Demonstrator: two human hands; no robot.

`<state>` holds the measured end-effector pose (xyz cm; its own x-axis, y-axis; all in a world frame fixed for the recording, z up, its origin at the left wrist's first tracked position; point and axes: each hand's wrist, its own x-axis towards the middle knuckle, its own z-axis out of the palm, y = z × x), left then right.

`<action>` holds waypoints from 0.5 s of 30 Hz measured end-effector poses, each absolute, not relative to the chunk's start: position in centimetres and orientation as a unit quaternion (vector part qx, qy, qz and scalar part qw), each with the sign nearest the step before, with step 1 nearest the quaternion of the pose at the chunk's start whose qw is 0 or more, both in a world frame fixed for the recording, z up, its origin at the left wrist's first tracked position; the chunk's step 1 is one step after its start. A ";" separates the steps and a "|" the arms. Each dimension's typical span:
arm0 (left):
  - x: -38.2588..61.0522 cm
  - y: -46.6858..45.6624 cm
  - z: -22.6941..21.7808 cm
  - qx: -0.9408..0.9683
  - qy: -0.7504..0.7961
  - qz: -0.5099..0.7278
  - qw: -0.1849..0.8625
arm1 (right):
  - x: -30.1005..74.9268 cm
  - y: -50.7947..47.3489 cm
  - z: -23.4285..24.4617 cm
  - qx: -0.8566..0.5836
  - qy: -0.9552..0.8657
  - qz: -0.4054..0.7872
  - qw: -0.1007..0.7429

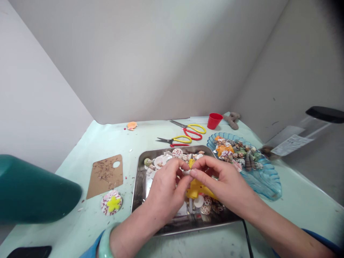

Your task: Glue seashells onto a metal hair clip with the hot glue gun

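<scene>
Above a metal tray [136, 186], my left hand [168, 182] and my right hand [223, 177] meet, fingertips pinched on a small whitish piece [186, 172] that looks like a shell. The fingers partly cover it. Below them a yellow glue gun [197, 189] lies in the tray, its body half hidden by my right hand. White shells [159, 162] fill the tray's far side, and spotted brown shells [206, 209] rest near its front. To the left sits a round shell piece [111, 202] with a yellow flower shape on it.
Two pairs of scissors [185, 139] lie behind the tray, near a red cup [214, 121]. A blue scalloped dish [268, 182] with shells stands right, beside a clear container [301, 138]. Left are a brown card [106, 175] and a large green object [34, 190]. A black cord [247, 238] runs frontward.
</scene>
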<state>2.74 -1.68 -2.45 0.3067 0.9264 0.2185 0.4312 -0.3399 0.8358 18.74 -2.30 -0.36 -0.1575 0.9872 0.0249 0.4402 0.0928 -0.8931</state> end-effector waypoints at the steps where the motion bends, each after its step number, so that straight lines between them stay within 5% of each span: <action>1: 2.7 -1.7 -2.4 0.730 0.460 0.370 0.346 | 18.7 -2.3 -0.4 -0.547 -0.644 0.403 0.351; 10: 2.8 -1.7 -2.3 0.646 0.443 0.394 0.481 | 18.6 -2.5 -0.5 -0.554 -0.628 0.373 0.400; 15: 2.9 -1.6 -2.1 0.578 0.437 0.408 0.555 | 18.6 -2.4 -0.9 -0.522 -0.572 0.471 0.421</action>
